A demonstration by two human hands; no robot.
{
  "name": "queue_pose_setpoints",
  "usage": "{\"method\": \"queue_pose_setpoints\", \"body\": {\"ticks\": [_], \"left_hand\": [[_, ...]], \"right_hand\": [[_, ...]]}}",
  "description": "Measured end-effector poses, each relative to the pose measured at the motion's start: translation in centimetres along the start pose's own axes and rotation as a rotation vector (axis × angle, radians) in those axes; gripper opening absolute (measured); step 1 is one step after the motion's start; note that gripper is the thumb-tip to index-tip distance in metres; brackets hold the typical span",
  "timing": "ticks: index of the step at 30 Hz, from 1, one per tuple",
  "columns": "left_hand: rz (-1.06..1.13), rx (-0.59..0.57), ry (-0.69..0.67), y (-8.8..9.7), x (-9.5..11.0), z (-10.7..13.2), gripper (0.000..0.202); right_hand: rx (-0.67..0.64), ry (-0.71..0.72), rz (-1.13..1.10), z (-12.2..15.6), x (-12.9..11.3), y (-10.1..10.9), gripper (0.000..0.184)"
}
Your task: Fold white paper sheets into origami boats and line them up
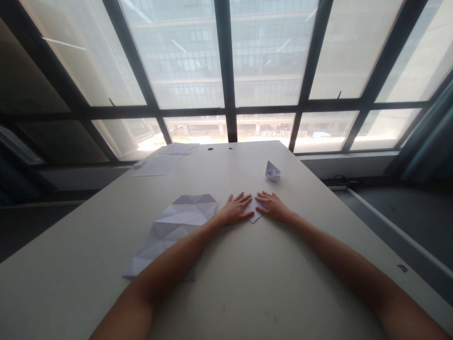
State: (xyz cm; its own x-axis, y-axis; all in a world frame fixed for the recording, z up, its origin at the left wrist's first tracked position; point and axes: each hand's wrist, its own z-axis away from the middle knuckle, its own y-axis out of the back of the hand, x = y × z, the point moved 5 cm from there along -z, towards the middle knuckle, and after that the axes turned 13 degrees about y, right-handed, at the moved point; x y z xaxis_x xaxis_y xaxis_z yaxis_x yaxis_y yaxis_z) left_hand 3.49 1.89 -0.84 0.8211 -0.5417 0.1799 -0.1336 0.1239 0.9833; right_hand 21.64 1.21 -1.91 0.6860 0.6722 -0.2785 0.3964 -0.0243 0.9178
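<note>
On the table (262, 274), the folded paper (252, 205) lies nearer than the paper boat (272, 172) and left of it. The left hand (235, 209) and right hand (273, 207) lie open on that paper, fingers spread (gripping nothing); uneven pressing might skew its creases.

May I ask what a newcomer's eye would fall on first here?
The bright windows across the back stand out first. On the white table, the left hand and right hand rest on a folded paper. A creased sheet lies to its left, a paper figure beyond the right hand.
</note>
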Motion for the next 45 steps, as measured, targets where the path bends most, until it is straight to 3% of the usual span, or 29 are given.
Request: {"method": "queue_pose_setpoints", "body": {"ticks": [8,18,30,39,45], "left_hand": [[0.045,0.048,-0.03,0.7,0.3,0.4,0.068],[0.057,-0.005,-0.051,0.8,0.7,0.7,0.069],[0.092,-0.001,-0.075,1.2,0.9,0.9,0.07],[0.059,-0.02,-0.081,0.8,0.7,0.6,0.075],[0.045,0.002,-0.069,0.4,0.6,0.2,0.072]], "right_hand": [[0.073,0.048,-0.05,0.4,-0.2,0.7,0.04],[-0.004,0.1,0.007,0.3,-0.4,0.3,0.064],[0.0,0.099,-0.028,0.4,-0.2,0.3,0.066],[0.144,-0.034,0.021,0.0,1.0,0.1,0.041],[0.167,-0.038,0.044,0.1,1.3,0.1,0.035]]}}
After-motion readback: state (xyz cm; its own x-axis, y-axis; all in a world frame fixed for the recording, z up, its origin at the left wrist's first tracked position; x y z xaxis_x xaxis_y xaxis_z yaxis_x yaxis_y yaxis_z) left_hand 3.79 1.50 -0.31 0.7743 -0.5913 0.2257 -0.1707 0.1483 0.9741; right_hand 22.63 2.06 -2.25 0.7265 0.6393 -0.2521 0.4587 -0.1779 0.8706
